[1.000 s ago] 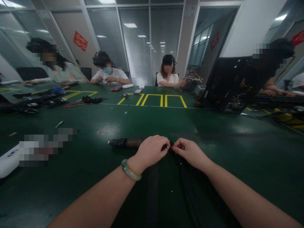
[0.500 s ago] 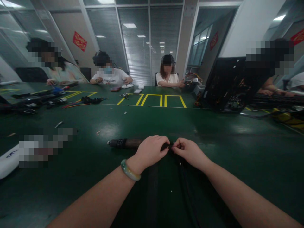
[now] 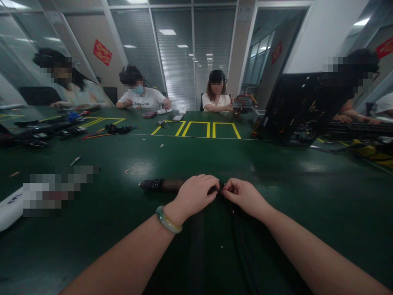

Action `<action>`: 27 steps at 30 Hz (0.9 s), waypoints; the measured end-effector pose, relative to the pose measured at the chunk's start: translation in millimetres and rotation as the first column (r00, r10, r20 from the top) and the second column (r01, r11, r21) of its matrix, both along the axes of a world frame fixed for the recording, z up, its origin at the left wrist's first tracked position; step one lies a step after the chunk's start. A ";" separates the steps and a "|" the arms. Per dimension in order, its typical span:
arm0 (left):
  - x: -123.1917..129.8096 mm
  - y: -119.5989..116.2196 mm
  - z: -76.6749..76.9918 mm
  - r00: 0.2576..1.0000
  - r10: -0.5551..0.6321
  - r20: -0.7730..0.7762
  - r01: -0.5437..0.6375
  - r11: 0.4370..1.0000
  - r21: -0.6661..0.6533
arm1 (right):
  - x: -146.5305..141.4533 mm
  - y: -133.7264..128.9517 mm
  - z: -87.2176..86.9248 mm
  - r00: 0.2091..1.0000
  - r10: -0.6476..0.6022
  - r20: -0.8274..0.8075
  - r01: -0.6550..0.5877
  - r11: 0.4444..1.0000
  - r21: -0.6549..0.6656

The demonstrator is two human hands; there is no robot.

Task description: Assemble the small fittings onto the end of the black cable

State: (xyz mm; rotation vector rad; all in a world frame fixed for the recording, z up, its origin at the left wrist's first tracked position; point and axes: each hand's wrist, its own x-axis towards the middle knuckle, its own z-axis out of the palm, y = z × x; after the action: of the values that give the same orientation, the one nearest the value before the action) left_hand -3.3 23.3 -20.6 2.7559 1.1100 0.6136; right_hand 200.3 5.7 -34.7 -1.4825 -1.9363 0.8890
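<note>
A dark cylindrical tool with a metal tip lies on the green table, its tip pointing left. My left hand is wrapped over the tool's right end, with a green bangle at the wrist. Close beside its fingertips, my right hand is closed in a pinch at the same end. What the right fingers hold is too small and dark to name. A black cable runs from below the right hand toward the table's front edge.
A white object lies at the left. Cables and connectors lie farther back. A large black panel stands at the back right. Several people sit around the green table, one handling a wired box.
My hands and the tool have hardly moved. Across the table, a person has turned the wired box and the person at the far left has shifted a little.
</note>
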 end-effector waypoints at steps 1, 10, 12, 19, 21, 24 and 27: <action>0.1 -0.1 0.3 1.000 -0.001 0.002 0.001 1.000 0.001 | 0.0 0.1 -0.2 1.000 0.001 0.001 -0.001 1.000 0.001; 0.2 0.3 -0.4 1.000 0.012 0.001 -0.012 1.000 0.013 | 0.5 0.7 -3.0 1.000 0.007 -0.003 -0.007 1.000 0.003; 0.3 -0.4 0.0 1.000 0.018 -0.001 -0.018 1.000 0.013 | 0.0 -0.1 -1.5 1.000 0.004 0.002 -0.004 1.000 0.006; 0.0 -1.1 -0.5 0.999 0.027 0.025 -0.027 1.000 0.010 | -0.7 -1.2 1.6 1.000 -0.011 0.011 0.011 1.000 0.012; 0.0 -0.8 -0.9 0.999 0.028 0.025 -0.029 1.000 0.010 | -0.5 -0.8 0.1 1.000 -0.014 0.003 0.014 1.000 0.009; -0.3 -0.5 -0.9 0.999 0.020 0.028 -0.020 1.000 0.009 | -0.2 -0.4 -1.7 1.000 -0.013 -0.002 0.013 1.000 0.005; -0.9 0.2 -1.1 0.999 0.006 0.032 -0.006 1.000 0.008 | 0.0 -0.4 -1.4 1.000 -0.010 -0.003 0.010 1.000 0.006</action>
State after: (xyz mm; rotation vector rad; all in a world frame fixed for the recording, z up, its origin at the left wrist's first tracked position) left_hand -4.3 23.5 -21.7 2.7401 1.1123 0.6613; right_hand 200.3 5.3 -36.1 -1.4858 -1.9259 0.8793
